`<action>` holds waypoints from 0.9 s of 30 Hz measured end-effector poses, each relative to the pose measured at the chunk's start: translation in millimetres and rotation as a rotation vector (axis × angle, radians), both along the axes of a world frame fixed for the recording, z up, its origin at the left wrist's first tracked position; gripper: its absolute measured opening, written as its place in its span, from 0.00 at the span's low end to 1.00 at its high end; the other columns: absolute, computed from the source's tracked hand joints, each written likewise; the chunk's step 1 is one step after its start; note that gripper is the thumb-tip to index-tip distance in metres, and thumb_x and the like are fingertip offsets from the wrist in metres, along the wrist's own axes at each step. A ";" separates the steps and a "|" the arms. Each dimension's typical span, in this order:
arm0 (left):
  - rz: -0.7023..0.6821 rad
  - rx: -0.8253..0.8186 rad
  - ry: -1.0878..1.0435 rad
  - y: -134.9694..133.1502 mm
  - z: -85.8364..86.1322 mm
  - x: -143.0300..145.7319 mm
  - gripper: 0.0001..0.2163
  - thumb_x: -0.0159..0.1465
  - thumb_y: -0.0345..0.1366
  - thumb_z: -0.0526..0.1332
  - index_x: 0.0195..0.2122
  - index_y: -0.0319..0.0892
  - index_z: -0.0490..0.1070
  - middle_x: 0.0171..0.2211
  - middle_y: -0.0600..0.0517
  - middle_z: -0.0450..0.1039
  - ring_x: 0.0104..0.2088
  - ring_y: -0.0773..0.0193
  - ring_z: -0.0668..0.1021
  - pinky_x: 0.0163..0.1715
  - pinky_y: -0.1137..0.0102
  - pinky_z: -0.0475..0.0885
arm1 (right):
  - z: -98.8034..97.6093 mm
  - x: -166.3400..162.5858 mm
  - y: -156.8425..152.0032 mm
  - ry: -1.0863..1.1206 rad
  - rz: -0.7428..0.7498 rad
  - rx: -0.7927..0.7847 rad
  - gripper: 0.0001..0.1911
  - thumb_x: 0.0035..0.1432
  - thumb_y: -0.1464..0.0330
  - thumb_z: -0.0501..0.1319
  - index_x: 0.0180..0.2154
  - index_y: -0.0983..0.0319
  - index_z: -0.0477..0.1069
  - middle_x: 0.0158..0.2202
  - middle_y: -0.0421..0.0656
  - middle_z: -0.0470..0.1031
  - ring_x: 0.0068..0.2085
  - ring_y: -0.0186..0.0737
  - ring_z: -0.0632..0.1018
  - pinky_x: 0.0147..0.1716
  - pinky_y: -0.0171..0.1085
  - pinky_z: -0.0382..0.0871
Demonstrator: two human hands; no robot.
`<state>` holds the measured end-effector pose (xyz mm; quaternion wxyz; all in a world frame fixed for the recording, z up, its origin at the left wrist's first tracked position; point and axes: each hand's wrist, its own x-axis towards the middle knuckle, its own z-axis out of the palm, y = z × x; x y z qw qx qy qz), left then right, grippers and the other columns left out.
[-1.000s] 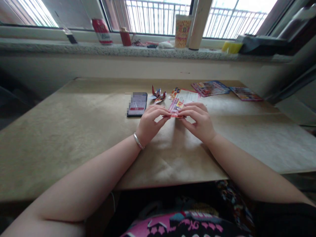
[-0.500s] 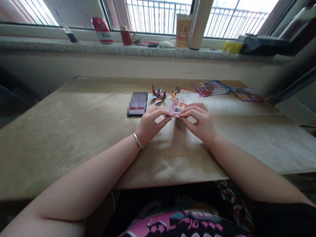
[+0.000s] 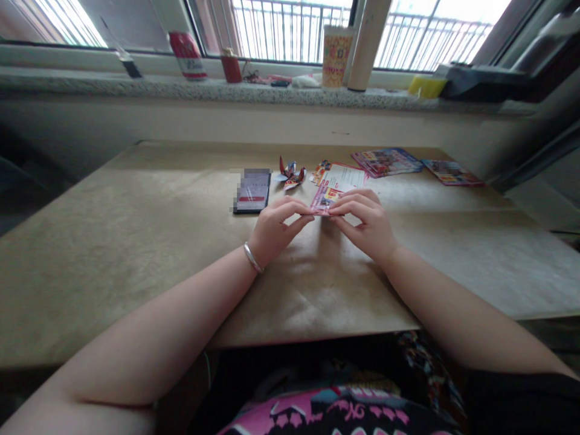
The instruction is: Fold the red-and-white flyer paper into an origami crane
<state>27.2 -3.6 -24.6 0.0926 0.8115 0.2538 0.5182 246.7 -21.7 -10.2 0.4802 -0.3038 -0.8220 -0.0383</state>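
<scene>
Fingers [image 3: 296, 207]: on each side they pinch, thumb below and fingertips above, at the near edge of a pink printed paper [image 3: 322, 203].
Left hand [image 3: 277, 221]: it grasps the left end of this edge; a silver bracelet [image 3: 253, 258] goes around the wrist.
Right hand [image 3: 366, 219]: it grasps the right part of the same edge, and covers some of the print.
Pink printed paper: it is between the two hands, in front of the person, a little above the table [image 3: 181, 260] (a soft shadow falls below; if it is a packet or a card, I cannot tell).
White sheet [image 3: 347, 176]: it lies just beyond the paper, and an orange printed piece [image 3: 319, 172] shows at its left side.
Crumpled scrap [image 3: 292, 175]: it sits on the table beyond the left hand, its pointed corners up.
Phone [image 3: 256, 187]: it lies flat, left of the scrap, with a lit screen (partly covered by blurred squares).
Printed packets [image 3: 387, 162]: they overlap in a pile near the far edge, and a separate packet [image 3: 453, 173] lies at their right.
Sill [image 3: 272, 92]: a red and white can [image 3: 188, 55] and a patterned cup [image 3: 336, 57] stand upon it, well apart.
Railing [image 3: 290, 33]: it shows outside, through the window.
</scene>
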 end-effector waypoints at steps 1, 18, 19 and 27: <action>-0.001 0.006 0.001 -0.1 0.2 0.0 0.04 0.62 0.35 0.65 0.35 0.41 0.75 0.33 0.51 0.77 0.36 0.66 0.78 0.39 0.70 0.74 | 0.1 0.0 -0.1 -0.003 -0.002 0.000 0.03 0.57 0.70 0.64 0.34 0.55 0.75 0.36 0.40 0.81 0.42 0.42 0.78 0.47 0.48 0.70; 0.077 0.068 0.122 2.3 0.2 -4.0 0.05 0.64 0.37 0.62 0.33 0.42 0.73 0.34 0.51 0.76 0.36 0.64 0.77 0.40 0.67 0.71 | -1.0 0.1 -2.4 0.022 -0.038 -0.040 0.02 0.57 0.69 0.65 0.33 0.56 0.74 0.34 0.40 0.81 0.42 0.43 0.77 0.46 0.47 0.71; 0.079 0.060 0.130 2.4 0.5 -4.1 0.06 0.65 0.37 0.62 0.33 0.42 0.73 0.33 0.51 0.76 0.36 0.64 0.77 0.39 0.67 0.71 | -1.0 0.1 -2.5 0.025 -0.037 -0.048 0.02 0.57 0.69 0.65 0.33 0.56 0.74 0.34 0.40 0.81 0.42 0.43 0.77 0.46 0.47 0.71; 0.092 0.211 0.222 0.0 1.7 0.0 0.03 0.63 0.35 0.62 0.34 0.43 0.73 0.32 0.52 0.76 0.33 0.65 0.75 0.38 0.68 0.69 | -5.8 -6.9 -3.2 0.001 -0.019 -0.083 0.02 0.57 0.69 0.65 0.32 0.57 0.74 0.34 0.40 0.81 0.42 0.43 0.77 0.46 0.46 0.71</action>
